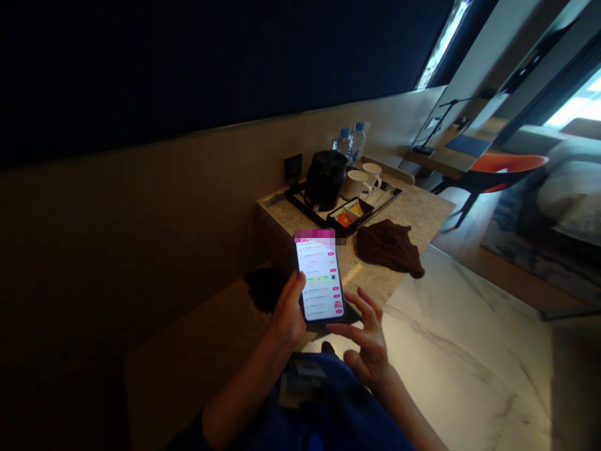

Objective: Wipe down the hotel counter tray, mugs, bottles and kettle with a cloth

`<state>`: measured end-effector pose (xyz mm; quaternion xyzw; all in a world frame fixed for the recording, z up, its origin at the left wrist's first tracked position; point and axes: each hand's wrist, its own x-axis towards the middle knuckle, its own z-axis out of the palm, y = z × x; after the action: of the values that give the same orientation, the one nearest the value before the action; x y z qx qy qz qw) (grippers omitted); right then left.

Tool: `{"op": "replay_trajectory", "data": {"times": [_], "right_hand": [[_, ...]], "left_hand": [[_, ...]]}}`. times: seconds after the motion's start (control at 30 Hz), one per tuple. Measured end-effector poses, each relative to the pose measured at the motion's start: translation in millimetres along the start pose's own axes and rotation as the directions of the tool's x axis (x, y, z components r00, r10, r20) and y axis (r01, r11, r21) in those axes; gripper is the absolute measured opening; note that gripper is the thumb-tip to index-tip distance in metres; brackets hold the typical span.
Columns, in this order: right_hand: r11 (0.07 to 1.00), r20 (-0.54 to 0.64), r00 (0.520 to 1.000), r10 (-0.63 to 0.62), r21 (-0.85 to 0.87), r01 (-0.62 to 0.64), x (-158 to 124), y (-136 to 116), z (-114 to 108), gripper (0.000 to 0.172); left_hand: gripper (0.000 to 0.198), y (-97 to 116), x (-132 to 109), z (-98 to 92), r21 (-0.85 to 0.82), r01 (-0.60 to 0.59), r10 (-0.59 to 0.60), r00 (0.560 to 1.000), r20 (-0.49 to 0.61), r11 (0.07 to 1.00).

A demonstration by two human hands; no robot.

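Note:
My left hand (287, 308) grips a lit smartphone (320, 279) by its left edge, screen facing me, with a list of coloured rows on it. My right hand (366, 341) hovers just right of and below the phone, fingers spread and curled, the index finger near the phone's lower corner. It holds nothing. Both forearms rise from the bottom of the view over a blue garment (323, 407).
A marble counter (422, 213) carries a black tray (300, 203) with a dark kettle (325, 178), two white cups (359, 181), sachets and two water bottles (351, 141). A brown cloth (389, 247) lies beside it. An orange chair (502, 170) and a sofa stand at right.

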<state>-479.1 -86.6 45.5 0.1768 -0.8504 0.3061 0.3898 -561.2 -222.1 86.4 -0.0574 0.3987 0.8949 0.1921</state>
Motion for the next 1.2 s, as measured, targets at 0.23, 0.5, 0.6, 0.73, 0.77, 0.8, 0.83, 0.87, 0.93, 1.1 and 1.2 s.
{"op": "replay_trajectory", "data": {"times": [0.23,0.5,0.6,0.73,0.77,0.8,0.83,0.87,0.93,1.1,1.2], "right_hand": [[1.000,0.042,0.999,0.029,-0.008,-0.029,-2,-1,2,0.056],[1.000,0.056,0.998,0.021,0.011,-0.021,-3,4,5,0.051],[0.999,0.031,0.999,0.037,0.009,-0.037,-6,7,10,0.051],[0.995,-0.049,0.995,0.088,-0.045,-0.090,1,13,11,0.053],[0.993,-0.062,0.994,0.095,-0.061,-0.099,5,15,10,0.053],[0.992,-0.072,0.992,0.099,-0.074,-0.104,10,17,8,0.054],[0.991,-0.084,0.992,0.098,-0.082,-0.105,15,18,6,0.054],[0.991,-0.096,0.991,0.095,-0.084,-0.103,19,19,4,0.055],[0.992,-0.120,0.989,0.090,-0.075,-0.099,24,21,0,0.055],[0.992,-0.160,0.981,0.112,-0.038,-0.120,15,19,-3,0.052],[0.991,-0.145,0.981,0.128,-0.026,-0.133,4,18,-3,0.054]], "left_hand": [[0.043,1,3,1.7,-0.023,0.041,-0.042,0.997,-0.070,0.999],[0.038,7,1,6.8,-0.075,0.111,-0.117,0.989,-0.085,0.991],[0.041,5,1,5.9,-0.074,0.123,-0.127,0.990,-0.064,0.990],[0.042,1,-1,6.8,-0.074,0.138,-0.142,0.989,-0.052,0.988],[0.041,0,-2,7.3,-0.072,0.148,-0.153,0.986,-0.061,0.986],[0.041,-1,-2,7.9,-0.070,0.158,-0.163,0.984,-0.067,0.985],[0.041,-2,-3,8.5,-0.067,0.165,-0.170,0.983,-0.076,0.984],[0.040,-2,-4,9.0,-0.066,0.167,-0.172,0.982,-0.081,0.984],[0.039,-2,-5,9.8,-0.061,0.159,-0.164,0.983,-0.089,0.985],[0.041,2,-5,11.4,-0.072,0.143,-0.150,0.982,-0.115,0.987],[0.042,5,-4,12.2,-0.069,0.139,-0.147,0.981,-0.123,0.988]]}}
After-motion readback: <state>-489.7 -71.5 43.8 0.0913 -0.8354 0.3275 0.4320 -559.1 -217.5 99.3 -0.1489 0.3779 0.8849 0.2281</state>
